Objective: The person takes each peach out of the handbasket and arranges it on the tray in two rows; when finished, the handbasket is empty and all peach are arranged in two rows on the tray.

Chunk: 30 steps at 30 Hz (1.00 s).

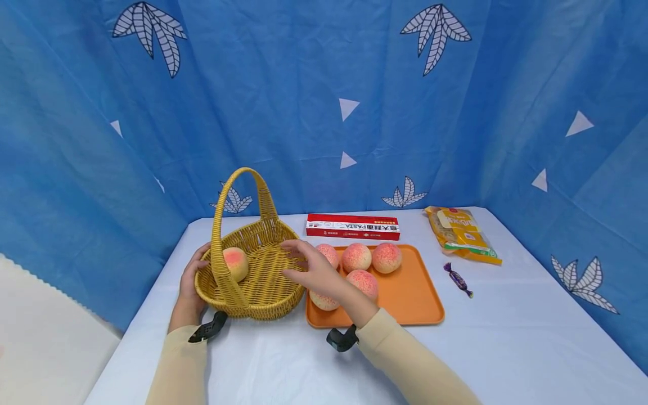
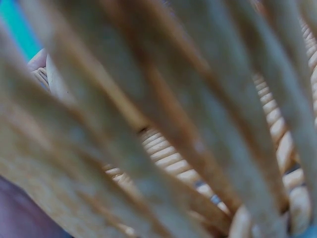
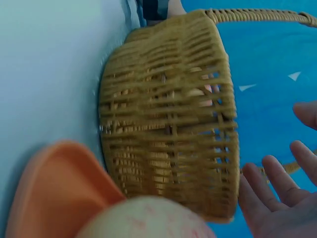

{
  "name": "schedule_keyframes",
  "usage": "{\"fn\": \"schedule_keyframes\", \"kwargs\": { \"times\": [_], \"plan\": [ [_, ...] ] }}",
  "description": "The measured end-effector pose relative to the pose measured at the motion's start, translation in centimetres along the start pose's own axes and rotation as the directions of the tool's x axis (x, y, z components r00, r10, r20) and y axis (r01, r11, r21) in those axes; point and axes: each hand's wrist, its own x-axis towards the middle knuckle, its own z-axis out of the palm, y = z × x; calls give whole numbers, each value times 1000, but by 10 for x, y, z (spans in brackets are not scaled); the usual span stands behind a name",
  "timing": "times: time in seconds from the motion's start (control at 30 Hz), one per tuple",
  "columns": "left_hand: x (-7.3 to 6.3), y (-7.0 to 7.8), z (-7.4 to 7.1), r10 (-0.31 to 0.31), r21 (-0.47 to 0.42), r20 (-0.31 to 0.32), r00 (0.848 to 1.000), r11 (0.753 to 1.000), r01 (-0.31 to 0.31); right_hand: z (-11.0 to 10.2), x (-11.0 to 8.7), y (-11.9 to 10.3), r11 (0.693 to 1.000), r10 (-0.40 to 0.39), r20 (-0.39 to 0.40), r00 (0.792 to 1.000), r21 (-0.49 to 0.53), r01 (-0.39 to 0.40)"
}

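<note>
A yellow woven basket with a tall arched handle stands on the left half of the table. One peach lies inside it, on the left. My left hand grips the basket's left rim; in the left wrist view the basket weave fills the picture, close and blurred. My right hand hovers over the basket's right rim, fingers spread and holding nothing. In the right wrist view that hand appears beside the rim of the basket. Several peaches sit on an orange tray, partly hidden by my right hand.
Behind the tray lies a red pasta box. To the right are a yellow pasta bag and a purple wrapped candy. A blue curtain hangs round the back and sides of the white-covered table.
</note>
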Motion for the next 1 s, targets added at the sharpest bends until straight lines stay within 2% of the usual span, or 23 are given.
{"fn": "schedule_keyframes", "kwargs": {
  "times": [0.13, 0.43, 0.7, 0.83, 1.0],
  "plan": [
    [0, 1, 0, -5, -15, -2, 1000, 1000, 5, 11, 7, -1, 1000, 20, -13, 1000, 21, -19],
    [1, 3, 0, -8, -29, 7, 1000, 1000, 8, 28, 24, -5, 996, 89, -99, 991, 12, -88],
    [-1, 1, -2, -10, -13, -10, 1000, 1000, 10, 46, 39, -5, 994, 112, -81, 990, 11, -111],
    [0, 2, -2, -3, -12, -2, 1000, 1000, 3, 54, 48, -6, 992, 123, -72, 990, -27, -125],
    [0, 2, 0, 12, -11, 7, 1000, 1000, -12, 64, 57, -7, 981, 143, -62, 988, -126, -150]
  ]
}}
